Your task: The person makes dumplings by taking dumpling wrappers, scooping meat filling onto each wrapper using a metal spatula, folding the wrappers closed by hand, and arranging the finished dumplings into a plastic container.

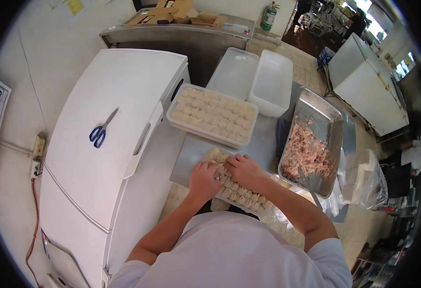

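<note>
My left hand (204, 181) and my right hand (244, 169) meet over the far part of a tray of dumplings (243, 196) close to my body. Their fingers are bent and drawn together around a pale dumpling (222, 169), mostly covered by the fingers. Pleated dumplings lie in tight rows in this tray. At its far end, pale dough (216, 154) shows just beyond my fingertips. To the right, a metal pan (334, 126) holds pinkish minced filling (306, 151), with a metal utensil (311, 192) resting in it.
Beyond my hands stands a full white tub of dumplings (213, 115). Behind it are a translucent lid (233, 72) and a white plastic tub (272, 79). Scissors (103, 128) lie on a white chest freezer (124, 86) at left. A plastic-wrapped stack (361, 177) stands at right. Another person (357, 23) is far back.
</note>
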A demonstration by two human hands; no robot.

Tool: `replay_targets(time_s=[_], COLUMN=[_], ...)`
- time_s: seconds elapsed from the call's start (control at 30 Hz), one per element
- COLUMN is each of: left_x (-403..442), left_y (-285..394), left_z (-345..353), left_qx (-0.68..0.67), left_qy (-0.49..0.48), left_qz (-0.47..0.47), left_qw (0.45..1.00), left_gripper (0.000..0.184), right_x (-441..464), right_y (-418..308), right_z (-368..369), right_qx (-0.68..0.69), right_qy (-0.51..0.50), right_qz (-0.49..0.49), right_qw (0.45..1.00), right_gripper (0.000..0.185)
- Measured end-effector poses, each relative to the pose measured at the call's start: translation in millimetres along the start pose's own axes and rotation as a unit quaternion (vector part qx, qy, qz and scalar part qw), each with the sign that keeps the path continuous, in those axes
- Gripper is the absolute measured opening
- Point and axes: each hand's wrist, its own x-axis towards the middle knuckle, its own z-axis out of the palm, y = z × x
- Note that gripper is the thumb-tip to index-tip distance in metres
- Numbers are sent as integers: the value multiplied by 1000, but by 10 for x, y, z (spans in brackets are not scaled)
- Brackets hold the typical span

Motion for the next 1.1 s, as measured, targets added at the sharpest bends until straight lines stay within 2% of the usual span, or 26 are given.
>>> replay_targets(time_s=[0.3,0.4,0.6,0.7,0.8,0.9,1.1], left_x=[19,61,183,232,253,275,251], left_y=[-138,-222,-214,-234,-257,-262,-322], left_z=[-65,-85,-112,-103,-78,-20,121], left_qx=[-8,2,7,13,10,24,-19], left_qy=[18,12,41,34,20,13,52], left_qz=[-24,-22,-32,-37,-48,-60,-48], left_qw=[1000,1000,999,999,999,998,997], left_gripper=[26,25,25,28,26,22,22], right_x=[3,21,179,198,218,211,189], right_y=[-8,13,-85,-73,-71,-102,-82], right_z=[57,26,20,-6,-58,27,54], right_qx=[26,26,6,0,-8,-12,16], right_qy=[16,-40,32,-59,-99,39,-35], right_qz=[-10,14,-21,5,15,-12,43], right_qw=[999,999,999,998,995,999,998], right_gripper=[26,33,33,36,39,37,41])
